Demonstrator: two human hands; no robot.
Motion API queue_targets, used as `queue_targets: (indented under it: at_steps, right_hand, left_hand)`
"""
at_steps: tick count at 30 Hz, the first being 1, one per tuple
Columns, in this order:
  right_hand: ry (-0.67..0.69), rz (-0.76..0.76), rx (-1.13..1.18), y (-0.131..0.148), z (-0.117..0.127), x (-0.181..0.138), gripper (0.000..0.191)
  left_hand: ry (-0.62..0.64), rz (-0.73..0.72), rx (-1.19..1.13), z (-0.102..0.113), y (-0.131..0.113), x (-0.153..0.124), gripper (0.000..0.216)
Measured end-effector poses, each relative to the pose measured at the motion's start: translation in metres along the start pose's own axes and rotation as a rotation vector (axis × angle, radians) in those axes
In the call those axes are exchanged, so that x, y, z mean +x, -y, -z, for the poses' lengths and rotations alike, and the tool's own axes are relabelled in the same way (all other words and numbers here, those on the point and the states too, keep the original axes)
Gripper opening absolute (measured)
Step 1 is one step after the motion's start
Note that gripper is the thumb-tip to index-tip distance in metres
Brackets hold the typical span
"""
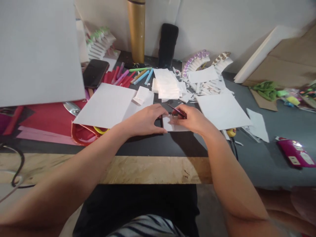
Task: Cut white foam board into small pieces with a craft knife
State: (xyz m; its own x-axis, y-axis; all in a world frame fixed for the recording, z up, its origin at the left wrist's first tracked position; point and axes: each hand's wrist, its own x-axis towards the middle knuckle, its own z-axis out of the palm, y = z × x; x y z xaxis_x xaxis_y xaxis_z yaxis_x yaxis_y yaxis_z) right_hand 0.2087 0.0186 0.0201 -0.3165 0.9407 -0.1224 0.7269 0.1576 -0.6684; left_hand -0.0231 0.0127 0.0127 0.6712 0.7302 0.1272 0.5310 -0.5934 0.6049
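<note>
My left hand (145,119) lies palm down on the dark mat, fingers together and pressing the left edge of a small white paper piece (170,126). My right hand (191,118) is closed round a thin dark red pen-like tool (175,110), its tip at the top of that paper piece. A narrow dark strip (161,122), perhaps a ruler, stands between the two hands along the paper's left edge.
A large white sheet (106,105) lies to the left over red paper (49,117). Another white sheet (222,110) lies to the right. Behind are coloured markers (138,75), a stack of white slips (168,84), a black phone (95,73), a gold bottle (136,31), paper scraps and a magenta object (295,153).
</note>
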Motion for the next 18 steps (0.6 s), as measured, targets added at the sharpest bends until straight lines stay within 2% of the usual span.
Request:
queue_targets:
  at_steps: [10,18]
  right_hand:
    - [0.042,0.032,0.060,0.001,0.000,-0.001,0.034]
    - [0.045,0.033,0.038,-0.001,0.000,0.000,0.034]
  left_hand:
    - [-0.008,-0.062,0.056,-0.006,0.001,0.001,0.041]
    - [0.020,0.002,-0.056,0.005,0.004,-0.001,0.039]
